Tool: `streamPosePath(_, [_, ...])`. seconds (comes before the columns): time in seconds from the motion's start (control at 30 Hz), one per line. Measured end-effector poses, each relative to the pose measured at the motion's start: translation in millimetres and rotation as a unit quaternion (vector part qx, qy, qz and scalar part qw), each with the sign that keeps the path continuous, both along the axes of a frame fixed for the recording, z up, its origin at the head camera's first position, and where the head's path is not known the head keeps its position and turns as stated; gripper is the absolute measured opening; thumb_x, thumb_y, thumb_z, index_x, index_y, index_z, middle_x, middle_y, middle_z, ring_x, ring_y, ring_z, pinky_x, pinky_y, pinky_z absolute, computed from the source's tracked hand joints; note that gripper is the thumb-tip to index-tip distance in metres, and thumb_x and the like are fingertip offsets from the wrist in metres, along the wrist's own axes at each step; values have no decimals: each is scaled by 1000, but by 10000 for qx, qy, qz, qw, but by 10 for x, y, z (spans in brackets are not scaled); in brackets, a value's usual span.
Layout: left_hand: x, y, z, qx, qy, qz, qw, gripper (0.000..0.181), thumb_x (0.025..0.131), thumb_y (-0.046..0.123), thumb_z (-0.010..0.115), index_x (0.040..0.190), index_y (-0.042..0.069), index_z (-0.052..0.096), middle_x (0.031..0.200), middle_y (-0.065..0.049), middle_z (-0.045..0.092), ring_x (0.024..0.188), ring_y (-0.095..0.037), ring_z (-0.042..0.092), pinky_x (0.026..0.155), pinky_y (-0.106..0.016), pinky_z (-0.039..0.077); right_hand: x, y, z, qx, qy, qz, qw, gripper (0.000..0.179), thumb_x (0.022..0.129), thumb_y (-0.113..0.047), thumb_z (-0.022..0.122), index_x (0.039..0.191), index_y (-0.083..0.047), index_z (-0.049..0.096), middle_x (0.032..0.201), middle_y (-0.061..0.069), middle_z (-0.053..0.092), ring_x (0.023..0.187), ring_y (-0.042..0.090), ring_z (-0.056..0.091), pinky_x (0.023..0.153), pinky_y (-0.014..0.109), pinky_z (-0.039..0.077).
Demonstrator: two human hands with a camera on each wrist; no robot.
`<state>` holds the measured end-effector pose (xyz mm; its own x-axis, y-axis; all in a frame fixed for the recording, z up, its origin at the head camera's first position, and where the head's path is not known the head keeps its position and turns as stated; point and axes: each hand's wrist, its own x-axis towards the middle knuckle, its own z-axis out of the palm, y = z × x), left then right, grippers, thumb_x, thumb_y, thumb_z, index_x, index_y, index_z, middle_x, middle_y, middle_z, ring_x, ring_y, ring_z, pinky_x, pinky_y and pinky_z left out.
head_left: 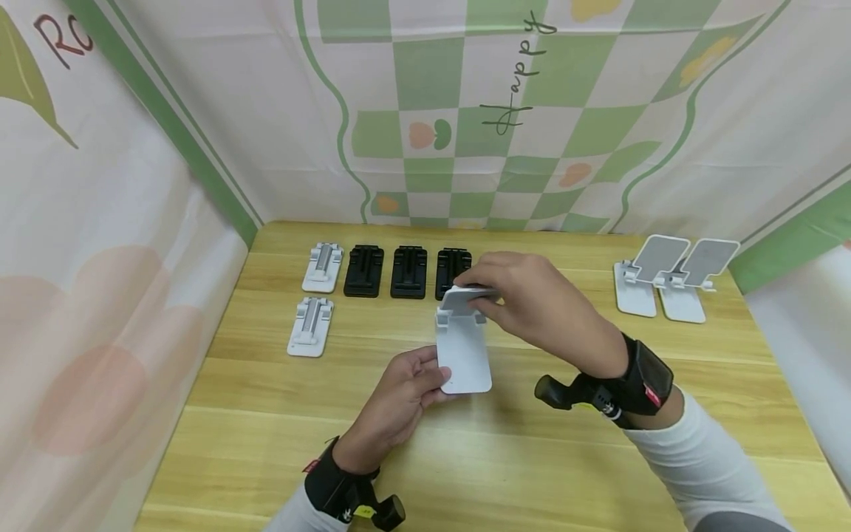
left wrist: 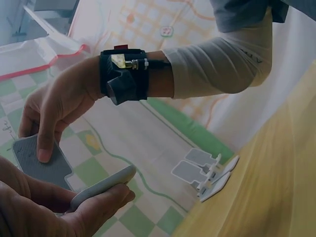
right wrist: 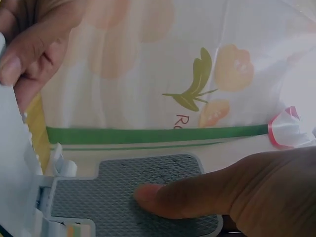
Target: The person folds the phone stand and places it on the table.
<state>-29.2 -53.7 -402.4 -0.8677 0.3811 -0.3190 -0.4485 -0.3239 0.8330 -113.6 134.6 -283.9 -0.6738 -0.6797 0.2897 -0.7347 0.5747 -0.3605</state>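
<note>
A white folding phone stand (head_left: 464, 358) is held up over the table between both hands, its back plate tilted up from the base. My left hand (head_left: 408, 388) grips the base by its lower left edge, thumb on top. With thumb and fingers my right hand (head_left: 532, 307) pinches the back plate; its grey textured pad (right wrist: 123, 192) lies under the thumb in the right wrist view. Behind the held stand, a folded black phone stand (head_left: 453, 267) is partly hidden by the right hand.
Two more folded black stands (head_left: 408, 272) line up at the back, beside a folded white stand (head_left: 323, 267). Another white stand (head_left: 310, 326) lies in front of that one. Two unfolded white stands (head_left: 658, 284) are at the back right. A patterned cloth (head_left: 425, 89) hangs behind the wooden table (head_left: 266, 443).
</note>
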Motion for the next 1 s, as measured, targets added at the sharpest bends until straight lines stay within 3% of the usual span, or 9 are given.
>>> streamPosePath(0.3, [-22,-27,2,272,-139,96,9995,49,98,0,46,142,-14,32,139,-28,48,122,-34,54,93,-36,50,180,-107,-186,-306,690,181,9970,26,70,-1,80,95,-4,73,91,5,70,84,14,65,69,24,58])
streamPosePath(0.6, [-80,-89,65,652,-231,254,9973,52,98,-3,44,145,-13,27,145,-30,40,125,-34,51,95,-35,49,420,-207,-413,-48,1461,127,9892,27,70,7,76,95,-1,69,91,10,69,84,21,65,70,27,60])
streamPosePath(1.0, [-97,-130,82,660,-217,253,9973,50,98,-3,43,145,-14,29,143,-30,43,120,-33,55,94,-35,49,482,-228,-509,-42,1717,74,9851,29,74,11,72,101,2,68,95,12,68,87,22,64,71,29,60])
